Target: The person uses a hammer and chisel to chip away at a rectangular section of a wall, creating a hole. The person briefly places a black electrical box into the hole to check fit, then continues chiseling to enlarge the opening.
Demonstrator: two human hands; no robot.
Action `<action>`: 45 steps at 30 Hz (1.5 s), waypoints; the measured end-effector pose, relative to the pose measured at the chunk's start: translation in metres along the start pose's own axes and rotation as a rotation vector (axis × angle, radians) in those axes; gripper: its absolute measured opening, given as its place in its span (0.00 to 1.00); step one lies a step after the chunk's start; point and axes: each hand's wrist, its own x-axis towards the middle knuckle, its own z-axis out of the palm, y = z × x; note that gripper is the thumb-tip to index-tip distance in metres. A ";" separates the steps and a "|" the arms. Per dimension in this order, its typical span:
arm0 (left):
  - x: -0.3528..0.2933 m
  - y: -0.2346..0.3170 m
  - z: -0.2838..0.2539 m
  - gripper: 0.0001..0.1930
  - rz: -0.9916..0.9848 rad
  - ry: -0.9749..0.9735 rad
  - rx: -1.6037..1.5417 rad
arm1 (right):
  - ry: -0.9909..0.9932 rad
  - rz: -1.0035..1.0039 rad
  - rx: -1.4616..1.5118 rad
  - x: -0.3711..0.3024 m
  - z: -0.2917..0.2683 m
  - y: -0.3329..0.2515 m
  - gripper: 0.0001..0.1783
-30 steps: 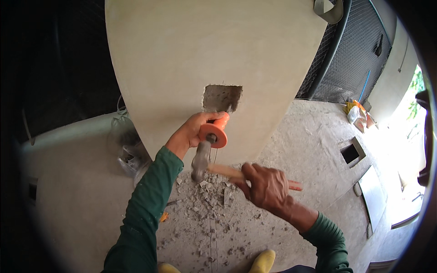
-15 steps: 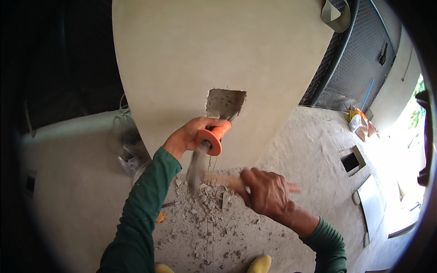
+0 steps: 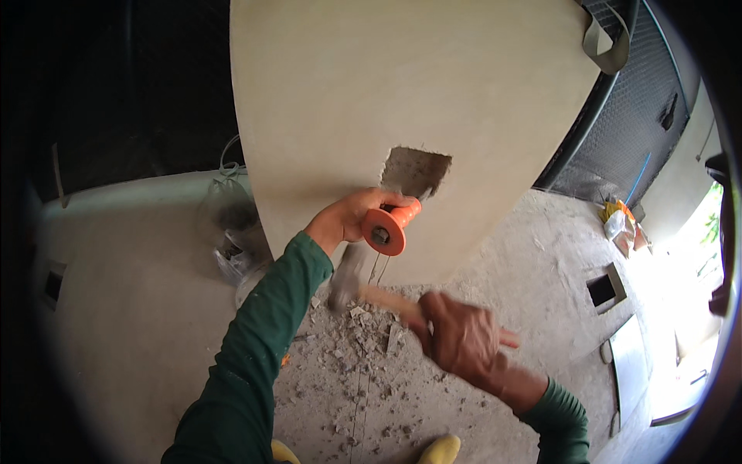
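My left hand is wrapped round the orange grip of a chisel with a round hand guard. The chisel's metal head faces back toward me, and its tip is hidden near the lower edge of a square recess cut in the pale plastered wall. In my right hand is the wooden handle of a hammer. Blurred by motion, the hammer head is below and left of the chisel's guard, apart from the chisel's head.
Rubble is scattered over the concrete floor below the recess. A clear plastic bag lies left of the wall. To the right are a square floor opening, a pale board and several bags. A strap loop hangs upper right.
The wall, recess and chisel appear farther right in the view. The hammer head has come away from in front of the chisel's head, leaving a gap. Both hands keep their hold.
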 end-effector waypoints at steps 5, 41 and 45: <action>0.004 -0.002 -0.003 0.15 -0.008 -0.017 0.004 | 0.185 -0.432 -0.059 0.002 0.002 0.003 0.20; 0.018 -0.034 0.049 0.13 0.200 0.200 -0.177 | 0.021 0.107 0.039 -0.034 0.012 0.072 0.21; 0.021 -0.048 0.073 0.12 0.319 0.304 -0.264 | 0.093 0.105 0.137 -0.044 0.020 0.070 0.22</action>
